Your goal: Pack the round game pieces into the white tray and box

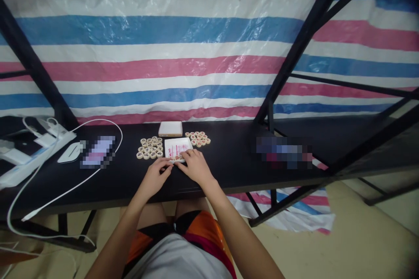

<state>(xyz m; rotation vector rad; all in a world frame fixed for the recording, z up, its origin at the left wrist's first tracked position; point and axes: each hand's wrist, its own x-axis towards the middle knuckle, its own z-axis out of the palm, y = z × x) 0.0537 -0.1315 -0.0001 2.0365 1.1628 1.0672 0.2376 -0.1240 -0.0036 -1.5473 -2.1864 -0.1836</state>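
Observation:
A shallow white box [186,142] lies on the black table, with a few xiangqi pieces [177,158] along its near inner side. At the box's near left corner is my left hand [156,177], its fingers bent and thumb drawn close to them; what sits between the fingertips is too small to make out. My right hand [196,166] reaches over the near right corner, fingers bent above the pieces and thumb apart at the near edge. Dark-marked xiangqi pieces [150,148] stand in rows left of the box. Red-marked xiangqi pieces [198,137] sit to its right.
Behind the box lies a white lid [170,128]. To the left are a blurred phone [98,151], a white flat device [70,152], a white cable [62,200] and a power strip [36,157]. A blurred item [284,152] lies right. Black frame posts [288,61] flank the table.

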